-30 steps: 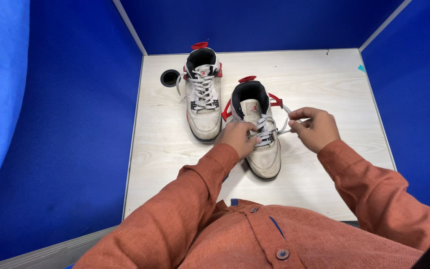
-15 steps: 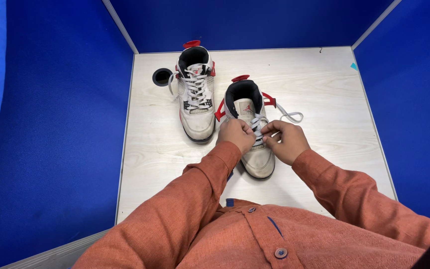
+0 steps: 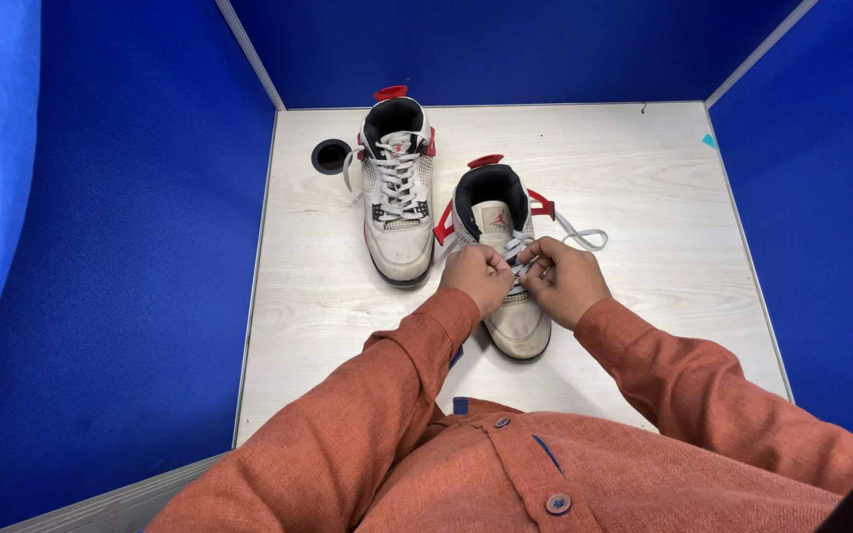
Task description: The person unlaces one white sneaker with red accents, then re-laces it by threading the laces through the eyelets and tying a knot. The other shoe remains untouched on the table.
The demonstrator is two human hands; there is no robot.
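My two hands pinch the laces of a white sneaker on a pale table.

From the left: a round hole in the table, a laced sneaker, then my left hand and right hand, fingers closed on the grey laces over the nearer sneaker; one lace loop trails right.

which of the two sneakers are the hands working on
The nearer sneaker, on the right: both hands, left hand and right hand, pinch its laces. The farther sneaker, beside the table's round hole, sits untouched.
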